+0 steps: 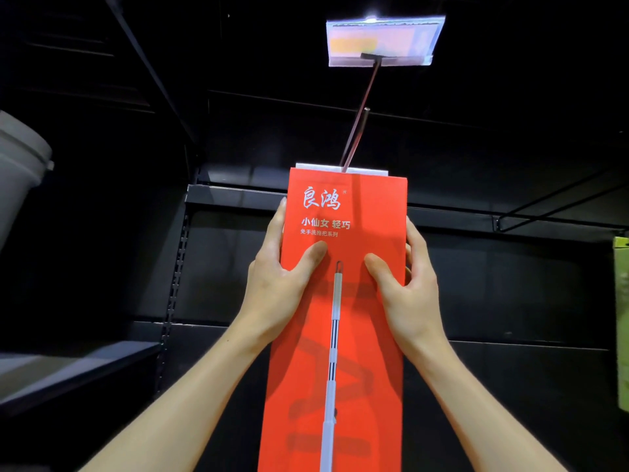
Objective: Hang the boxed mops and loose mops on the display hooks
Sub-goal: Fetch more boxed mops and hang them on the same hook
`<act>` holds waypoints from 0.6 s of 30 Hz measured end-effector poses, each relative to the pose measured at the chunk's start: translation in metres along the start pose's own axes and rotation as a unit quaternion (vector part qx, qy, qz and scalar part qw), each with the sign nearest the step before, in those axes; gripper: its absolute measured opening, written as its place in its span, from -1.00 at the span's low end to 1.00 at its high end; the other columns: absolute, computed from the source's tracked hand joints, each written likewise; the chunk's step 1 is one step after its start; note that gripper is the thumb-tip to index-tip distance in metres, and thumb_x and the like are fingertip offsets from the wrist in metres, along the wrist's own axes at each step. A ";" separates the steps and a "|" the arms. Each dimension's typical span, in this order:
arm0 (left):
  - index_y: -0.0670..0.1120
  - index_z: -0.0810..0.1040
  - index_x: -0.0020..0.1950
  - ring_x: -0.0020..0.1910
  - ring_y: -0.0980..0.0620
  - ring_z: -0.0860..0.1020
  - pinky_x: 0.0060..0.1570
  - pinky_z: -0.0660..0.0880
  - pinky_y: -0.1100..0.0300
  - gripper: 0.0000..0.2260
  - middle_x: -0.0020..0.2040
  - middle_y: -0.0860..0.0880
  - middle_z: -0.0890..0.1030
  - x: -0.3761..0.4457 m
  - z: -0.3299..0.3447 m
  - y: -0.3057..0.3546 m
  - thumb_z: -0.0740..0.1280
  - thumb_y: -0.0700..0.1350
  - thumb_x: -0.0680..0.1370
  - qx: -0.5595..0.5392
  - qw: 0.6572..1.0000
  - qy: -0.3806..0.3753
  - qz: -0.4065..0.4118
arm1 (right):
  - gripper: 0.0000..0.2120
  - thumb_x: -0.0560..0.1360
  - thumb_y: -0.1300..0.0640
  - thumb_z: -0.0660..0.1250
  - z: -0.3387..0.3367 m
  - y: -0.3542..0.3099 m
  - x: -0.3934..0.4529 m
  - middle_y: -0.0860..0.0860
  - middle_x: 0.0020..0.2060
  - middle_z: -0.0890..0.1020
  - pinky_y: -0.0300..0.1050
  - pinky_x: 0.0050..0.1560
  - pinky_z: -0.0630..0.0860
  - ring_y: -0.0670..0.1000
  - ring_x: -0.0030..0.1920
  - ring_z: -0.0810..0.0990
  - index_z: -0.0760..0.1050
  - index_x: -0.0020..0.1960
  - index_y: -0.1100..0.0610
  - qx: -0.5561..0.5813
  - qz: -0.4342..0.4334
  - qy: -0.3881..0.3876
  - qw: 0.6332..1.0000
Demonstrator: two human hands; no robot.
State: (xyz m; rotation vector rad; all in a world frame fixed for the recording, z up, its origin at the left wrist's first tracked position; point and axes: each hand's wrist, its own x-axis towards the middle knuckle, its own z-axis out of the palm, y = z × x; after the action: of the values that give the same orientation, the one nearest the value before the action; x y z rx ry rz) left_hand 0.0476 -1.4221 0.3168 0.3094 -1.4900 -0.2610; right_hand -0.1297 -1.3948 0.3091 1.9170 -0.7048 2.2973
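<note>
Against dark store shelving, 2 hands hold a red mop box at a display hook.

Left hand (279, 284) and right hand (405, 287) clamp the red mop box (343, 335) by its side edges, thumbs pressed on its front, held upright. White print reads 良鸿, 小仙女 轻巧, 免手洗拖把系列, over a pictured mop pole. At its top a white tab (371, 172) meets the display hook (357, 131), which carries a glare-washed, unreadable price tag (384, 40). Left, a grey bucket (18, 165); right, a green box (621, 321).
</note>
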 end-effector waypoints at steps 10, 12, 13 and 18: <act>0.26 0.21 0.65 0.22 0.43 0.57 0.18 0.47 0.49 -0.32 0.22 0.48 0.58 0.007 0.001 -0.018 0.46 0.05 0.61 0.009 1.000 0.003 -0.014 | -0.35 0.57 0.08 0.47 0.005 0.015 0.003 -0.28 0.22 0.65 -0.04 0.31 0.57 -0.26 0.22 0.63 0.31 0.58 -0.12 0.003 0.013 -0.001 1.000; 0.26 0.21 0.65 0.22 0.43 0.57 0.18 0.48 0.48 -0.33 0.21 0.48 0.58 0.008 0.001 -0.020 0.45 0.05 0.62 0.016 1.000 0.000 -0.012 | -0.35 0.57 0.08 0.47 0.006 0.018 0.003 -0.32 0.21 0.64 -0.03 0.30 0.58 -0.25 0.21 0.64 0.30 0.58 -0.13 0.004 0.017 -0.001 1.000; 0.27 0.21 0.65 0.21 0.42 0.58 0.18 0.49 0.48 -0.33 0.21 0.46 0.59 0.008 0.001 -0.021 0.45 0.05 0.62 0.019 1.000 -0.001 -0.013 | -0.35 0.57 0.08 0.47 0.007 0.020 0.003 -0.33 0.20 0.64 -0.01 0.29 0.59 -0.23 0.21 0.64 0.30 0.58 -0.14 0.004 0.018 -0.001 1.000; 0.25 0.22 0.65 0.26 0.33 0.60 0.38 0.51 0.15 -0.33 0.31 0.27 0.62 0.010 0.003 -0.028 0.45 0.02 0.62 0.017 1.000 0.006 -0.010 | -0.36 0.58 0.10 0.46 0.010 0.029 0.006 -0.39 0.17 0.62 -0.04 0.27 0.59 -0.27 0.19 0.63 0.30 0.57 -0.15 -0.008 0.022 0.003 1.000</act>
State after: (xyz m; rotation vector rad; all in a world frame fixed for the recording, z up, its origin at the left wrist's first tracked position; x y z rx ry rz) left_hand 0.0456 -1.4523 0.3165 0.3533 -1.4812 -0.2493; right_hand -0.1318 -1.4260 0.3067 1.9076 -0.7692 2.3144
